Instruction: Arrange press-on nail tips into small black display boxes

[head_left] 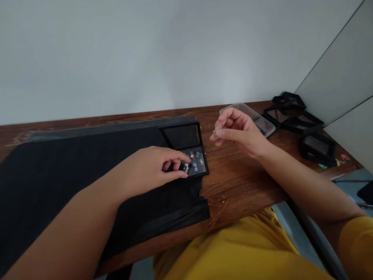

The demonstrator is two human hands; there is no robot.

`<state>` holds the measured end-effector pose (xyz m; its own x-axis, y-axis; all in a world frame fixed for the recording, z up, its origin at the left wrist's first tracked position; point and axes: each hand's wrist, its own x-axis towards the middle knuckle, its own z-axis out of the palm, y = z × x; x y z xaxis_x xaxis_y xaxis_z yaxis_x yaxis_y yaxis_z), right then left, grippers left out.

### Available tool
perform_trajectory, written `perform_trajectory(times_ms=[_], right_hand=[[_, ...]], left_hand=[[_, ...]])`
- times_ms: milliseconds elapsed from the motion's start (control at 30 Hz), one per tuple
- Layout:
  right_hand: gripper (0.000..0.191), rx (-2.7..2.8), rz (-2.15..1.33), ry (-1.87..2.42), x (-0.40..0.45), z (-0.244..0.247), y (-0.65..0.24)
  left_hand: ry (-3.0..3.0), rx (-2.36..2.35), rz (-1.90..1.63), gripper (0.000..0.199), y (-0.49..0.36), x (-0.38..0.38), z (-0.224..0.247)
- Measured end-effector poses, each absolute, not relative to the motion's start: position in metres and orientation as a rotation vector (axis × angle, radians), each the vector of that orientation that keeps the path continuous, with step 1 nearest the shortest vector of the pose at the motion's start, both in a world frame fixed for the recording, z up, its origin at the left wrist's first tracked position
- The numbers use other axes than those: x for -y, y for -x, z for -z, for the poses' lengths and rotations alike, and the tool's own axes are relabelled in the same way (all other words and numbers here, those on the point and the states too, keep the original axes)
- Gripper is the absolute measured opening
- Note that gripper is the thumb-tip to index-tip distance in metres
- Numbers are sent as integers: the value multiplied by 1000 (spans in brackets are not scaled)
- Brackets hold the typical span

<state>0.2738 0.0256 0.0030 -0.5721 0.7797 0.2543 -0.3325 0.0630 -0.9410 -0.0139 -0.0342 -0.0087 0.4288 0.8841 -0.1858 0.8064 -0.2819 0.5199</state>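
A small black display case (207,165) lies with its framed lid (183,135) raised. Inside are several small colourful charm-like pieces (194,165), too small to name exactly. My left hand (159,167) reaches over the case's left side, fingers curved and thumb apart from the index finger. A small white-and-dark piece (185,167) shows between those fingertips; whether they touch it is unclear. My right hand (240,132) is raised to the right of the case. Its thumb and index finger are pinched on a tiny pale piece (215,132), mostly hidden by the fingers.
Black sheeting (72,163) covers the left of the wooden table (233,182). A clear plastic container (264,123) stands behind my right hand. Several black frame cases (303,118) are piled at the right, near another black case (317,147) and small coloured bits (344,157). A wall rises behind.
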Motion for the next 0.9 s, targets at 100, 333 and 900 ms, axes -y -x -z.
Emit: perform_trajectory(times_ms=[100,333,900], right_hand=[[46,1504,-1637,496,-24,-3,-272],[45,1513,-1644,494,-24,-1,-272],[47,1558,-1628,489,-21,1,-269]], left_hand=[[-2121,-1404,-145,44,13,33,8],[-2113,-1413,-172,41,11,32,9],[-2129,-1404,-211,37,14,31,11]])
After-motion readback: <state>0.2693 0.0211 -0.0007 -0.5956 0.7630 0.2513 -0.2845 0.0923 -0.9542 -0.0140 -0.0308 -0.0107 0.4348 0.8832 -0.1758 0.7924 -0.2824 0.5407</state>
